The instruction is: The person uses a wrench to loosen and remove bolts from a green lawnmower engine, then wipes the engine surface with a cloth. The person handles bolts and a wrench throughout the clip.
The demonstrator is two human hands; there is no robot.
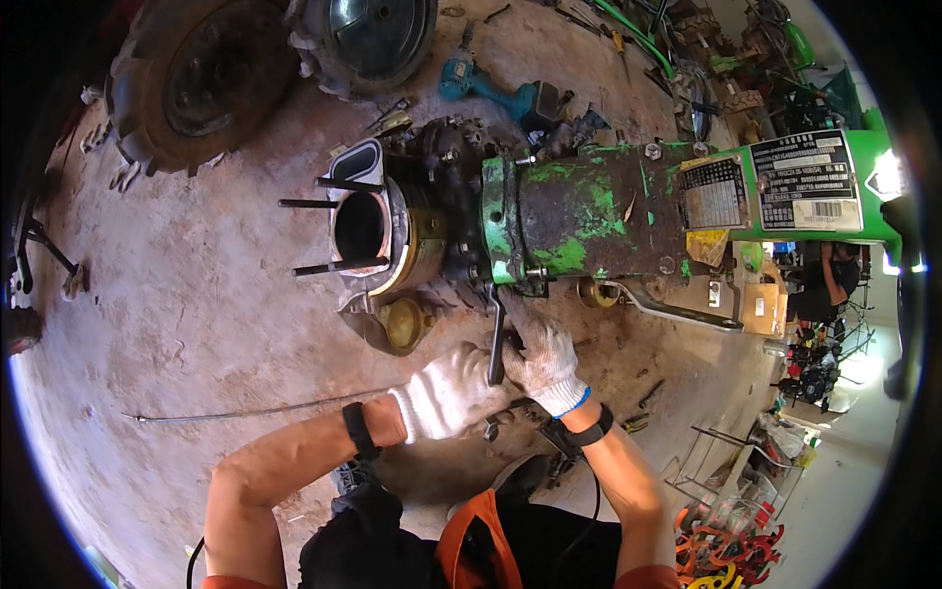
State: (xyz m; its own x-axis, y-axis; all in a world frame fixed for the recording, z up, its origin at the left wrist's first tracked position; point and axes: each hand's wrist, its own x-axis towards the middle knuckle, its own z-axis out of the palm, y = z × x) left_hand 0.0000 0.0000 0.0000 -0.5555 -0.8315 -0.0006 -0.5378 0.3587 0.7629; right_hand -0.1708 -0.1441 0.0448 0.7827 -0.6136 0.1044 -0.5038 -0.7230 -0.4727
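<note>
In front of me lies a machine with an engine block at its left and a green, paint-worn housing at its right. A black bent lever hangs from the housing's near side. My left hand, in a white knit glove, is closed at the lever's lower end; what its fingers hold is hidden. My right hand, in a dirt-darkened glove, is curled just right of the lever, its grip also hidden. A long thin rod runs from the left toward my left wrist and passes behind it.
Large tyres stand at the far left. Beyond the machine lies a teal power tool. A curved metal handle sticks out on the near right. Small tools and parts lie on the floor near my right forearm. Another person is at the far right.
</note>
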